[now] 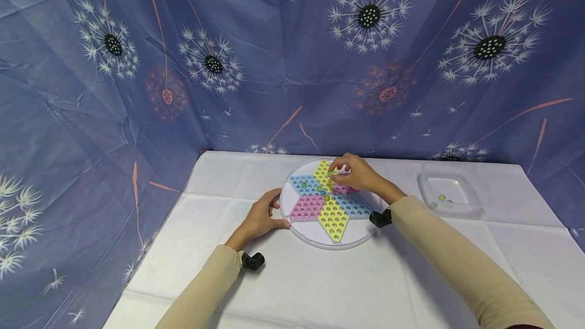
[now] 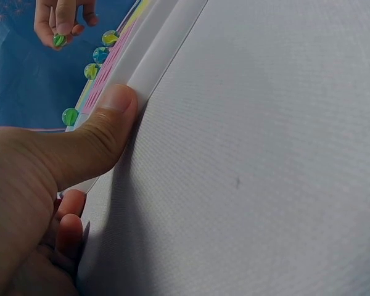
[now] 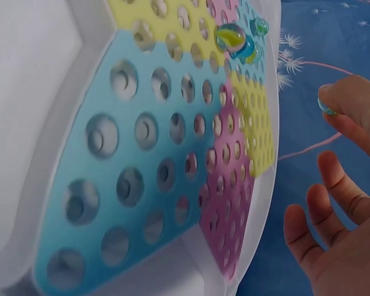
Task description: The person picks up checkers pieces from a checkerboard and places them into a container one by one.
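A round white Chinese checkers board (image 1: 356, 241) with a yellow, pink and blue star lies on the table. My left hand (image 1: 261, 213) holds its left edge, the thumb (image 2: 114, 117) on the rim and the other fingers bent beside it. Over the far yellow point, my right hand (image 1: 358, 171) pinches a green marble (image 2: 59, 40) between thumb and index finger; the other fingers are spread in the right wrist view. Several marbles sit on the board: a green one (image 1: 303, 185) on the blue point, plus yellow (image 3: 230, 37) and blue ones around the centre.
A clear plastic box (image 1: 475, 211) stands on the right of the white-covered table (image 1: 365, 288), with a few marbles (image 1: 442, 197) inside. Behind and to the left hangs a blue dandelion-print cloth (image 1: 283, 65). Black wrist cameras (image 1: 253, 261) sit under both wrists.
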Demonstrator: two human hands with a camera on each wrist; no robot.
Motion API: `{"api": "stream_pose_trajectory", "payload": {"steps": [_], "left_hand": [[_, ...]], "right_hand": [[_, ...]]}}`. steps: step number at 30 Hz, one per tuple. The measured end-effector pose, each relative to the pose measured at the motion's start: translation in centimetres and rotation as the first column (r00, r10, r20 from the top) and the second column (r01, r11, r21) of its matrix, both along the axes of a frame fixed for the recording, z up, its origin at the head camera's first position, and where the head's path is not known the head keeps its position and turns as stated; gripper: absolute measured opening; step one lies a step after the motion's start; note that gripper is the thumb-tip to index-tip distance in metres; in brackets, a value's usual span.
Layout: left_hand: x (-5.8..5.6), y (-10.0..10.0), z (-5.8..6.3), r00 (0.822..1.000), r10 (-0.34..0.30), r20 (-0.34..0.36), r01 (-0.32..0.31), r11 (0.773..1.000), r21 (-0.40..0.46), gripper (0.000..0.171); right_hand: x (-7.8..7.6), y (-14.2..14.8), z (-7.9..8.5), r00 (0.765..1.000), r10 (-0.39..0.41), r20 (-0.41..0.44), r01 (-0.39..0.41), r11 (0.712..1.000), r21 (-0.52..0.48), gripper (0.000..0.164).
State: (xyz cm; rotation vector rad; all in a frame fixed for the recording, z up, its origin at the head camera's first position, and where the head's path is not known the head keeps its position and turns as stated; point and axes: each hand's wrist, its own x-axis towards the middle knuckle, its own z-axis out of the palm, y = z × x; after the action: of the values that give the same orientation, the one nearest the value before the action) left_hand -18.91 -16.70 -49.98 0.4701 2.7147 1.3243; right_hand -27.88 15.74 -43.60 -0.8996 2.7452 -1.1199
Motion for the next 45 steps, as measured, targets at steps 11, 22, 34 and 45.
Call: {"api": "stream_pose_trajectory", "payload": {"steps": [11, 22, 34, 45], "left_hand": [[0.0, 0.1, -0.1, 1.000, -0.002, 0.017, 0.002, 1.000, -0.010, 0.103], [0.1, 0.2, 0.0, 1.000, 0.001, 0.016, -0.001, 1.000, -0.017, 0.103], [0.1, 0.2, 0.0, 1.000, 0.006, 0.020, -0.006, 1.000, -0.004, 0.103], [-0.1, 0.1, -0.2, 0.999, 0.011, 0.031, -0.012, 1.000, 0.007, 0.104]], "right_hand": [[0.6, 3.2, 0.0, 0.998, -0.060, -0.017, 0.060, 0.998, -0.005, 0.018], [1.3, 8.1, 0.3, 0.986, -0.156, -0.052, 0.158, 0.987, 0.028, 0.016], [2.6, 13.9, 1.1, 0.952, -0.299, -0.062, 0.303, 0.951, 0.067, 0.023], [4.4, 18.5, 1.2, 0.911, -0.413, -0.009, 0.413, 0.910, 0.042, 0.034]]}}
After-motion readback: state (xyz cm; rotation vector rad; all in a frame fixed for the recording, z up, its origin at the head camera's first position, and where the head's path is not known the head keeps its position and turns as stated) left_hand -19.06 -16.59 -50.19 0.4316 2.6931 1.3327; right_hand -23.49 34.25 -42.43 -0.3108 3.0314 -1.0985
